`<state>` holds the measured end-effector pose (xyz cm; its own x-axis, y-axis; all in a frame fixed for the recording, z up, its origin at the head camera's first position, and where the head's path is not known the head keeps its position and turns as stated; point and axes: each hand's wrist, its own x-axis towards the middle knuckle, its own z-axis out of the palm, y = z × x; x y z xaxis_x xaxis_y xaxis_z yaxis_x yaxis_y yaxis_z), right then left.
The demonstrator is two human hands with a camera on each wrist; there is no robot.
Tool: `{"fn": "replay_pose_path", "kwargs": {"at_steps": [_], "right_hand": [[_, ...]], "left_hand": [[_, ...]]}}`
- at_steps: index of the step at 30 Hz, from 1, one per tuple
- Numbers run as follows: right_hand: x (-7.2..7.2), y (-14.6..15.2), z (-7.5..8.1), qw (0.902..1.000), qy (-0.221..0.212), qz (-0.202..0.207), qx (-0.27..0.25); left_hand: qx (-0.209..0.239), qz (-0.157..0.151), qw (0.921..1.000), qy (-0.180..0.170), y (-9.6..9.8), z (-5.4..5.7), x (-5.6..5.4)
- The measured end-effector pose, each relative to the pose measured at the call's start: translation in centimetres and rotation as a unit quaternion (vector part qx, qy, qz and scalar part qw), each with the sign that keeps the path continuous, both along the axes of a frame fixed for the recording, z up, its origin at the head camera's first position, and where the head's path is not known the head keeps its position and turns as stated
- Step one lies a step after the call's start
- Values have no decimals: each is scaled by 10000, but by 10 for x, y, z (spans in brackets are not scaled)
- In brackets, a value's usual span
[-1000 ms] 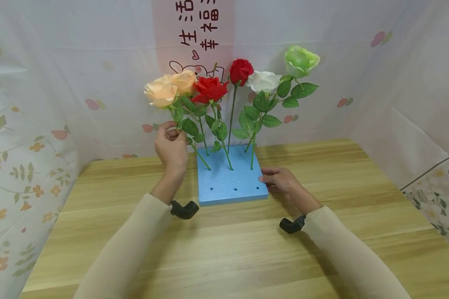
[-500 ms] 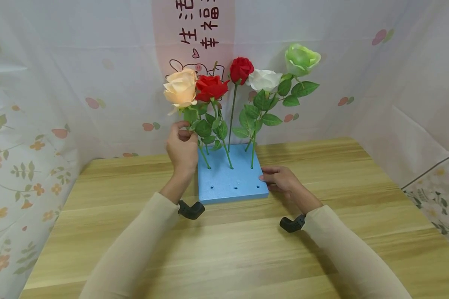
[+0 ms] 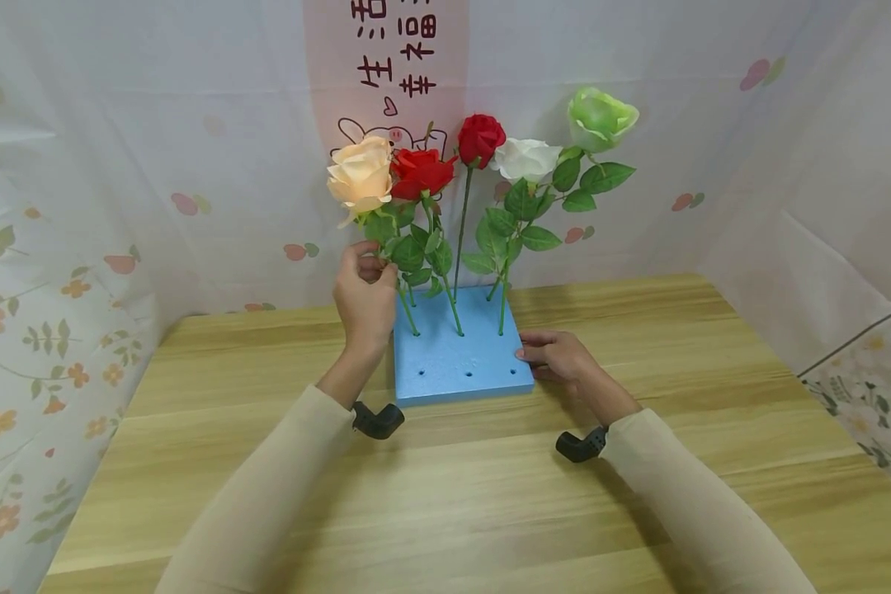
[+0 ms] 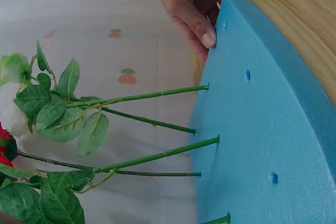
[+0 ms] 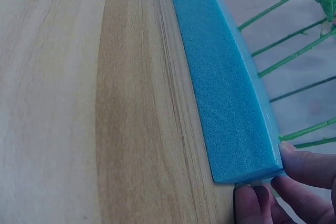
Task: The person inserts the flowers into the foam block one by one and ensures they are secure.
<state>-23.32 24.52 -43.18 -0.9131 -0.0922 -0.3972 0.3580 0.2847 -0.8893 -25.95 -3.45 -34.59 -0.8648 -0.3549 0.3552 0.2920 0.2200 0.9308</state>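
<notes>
My left hand [image 3: 364, 304] pinches the upper stem of a peach artificial rose [image 3: 360, 175], whose foot stands in a hole of a blue foam board [image 3: 445, 363]. My right hand [image 3: 560, 359] grips the board's right edge; in the right wrist view the thumb [image 5: 307, 161] lies over its top face and other fingers touch its side. Also upright in the board are a bright red rose [image 3: 421, 173], a dark red rose [image 3: 480, 140], a white rose [image 3: 525, 159] and a green rose [image 3: 601, 120]. The second peach bloom is hidden behind the front one.
The board's front row has three bare holes, one being the middle hole [image 3: 469, 374]. It lies on a wood-grain table [image 3: 445, 487]. A printed cloth [image 3: 230, 165] hangs close behind the flowers. Dark wrist cameras, such as the left one [image 3: 377, 421], jut above the table.
My left hand has moved right with the peach rose, bringing its bloom in front of the other peach one and beside the bright red rose. The right hand stays at the board's edge.
</notes>
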Motion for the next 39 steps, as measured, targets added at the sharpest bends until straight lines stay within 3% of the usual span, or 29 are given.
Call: {"fn": "replay_pose_path", "kwargs": {"at_steps": [12,29,39], "right_hand": [[1,1,0,10000,-12,-8,24],[-2,-3,0,10000,-44,-27,-33],[0,-2,0,10000,-62,-6,-11]], "left_hand": [[68,121,9998,-133,-5,-2,1],[173,352,9992,59,-13,-8,4],[111,228,9997,-24,-21,-14,7]]}}
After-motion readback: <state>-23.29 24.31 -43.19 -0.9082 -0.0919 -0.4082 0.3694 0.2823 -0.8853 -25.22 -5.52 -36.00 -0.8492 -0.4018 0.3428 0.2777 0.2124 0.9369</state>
